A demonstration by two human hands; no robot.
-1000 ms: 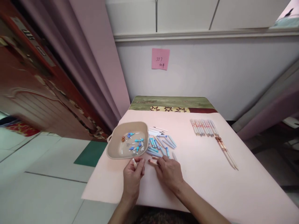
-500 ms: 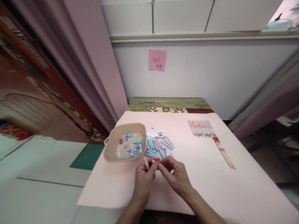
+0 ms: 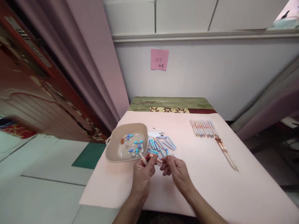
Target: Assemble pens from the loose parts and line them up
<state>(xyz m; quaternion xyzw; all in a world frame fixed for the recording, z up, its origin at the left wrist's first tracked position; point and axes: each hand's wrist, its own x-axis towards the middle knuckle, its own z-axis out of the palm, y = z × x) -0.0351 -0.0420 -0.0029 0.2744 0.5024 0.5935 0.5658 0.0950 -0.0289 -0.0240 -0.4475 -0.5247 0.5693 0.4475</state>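
My left hand point(image 3: 143, 174) is closed around a thin white pen barrel point(image 3: 143, 158) whose tip sticks up toward the beige tray point(image 3: 112, 152). My right hand point(image 3: 176, 171) pinches a small orange-tipped pen piece point(image 3: 158, 160) between thumb and fingers, touching the left hand's fingertips. Both hands hover over the pink table cover point(image 3: 210, 183), just in front of a loose pile of blue pen barrels point(image 3: 161, 144). The tray holds several small blue and white pen parts point(image 3: 134, 146).
A row of assembled pens point(image 3: 204, 127) lies at the far right, with a few more pens point(image 3: 226, 154) trailing toward me. Thin refills point(image 3: 156, 132) lie beside the tray. A pink sticky note point(image 3: 159, 59) hangs on the wall. Curtain and wooden door stand left.
My right hand lifted a piece off the table and both hands came together in front of the blue pile; the left hand's white barrel now points toward the tray.
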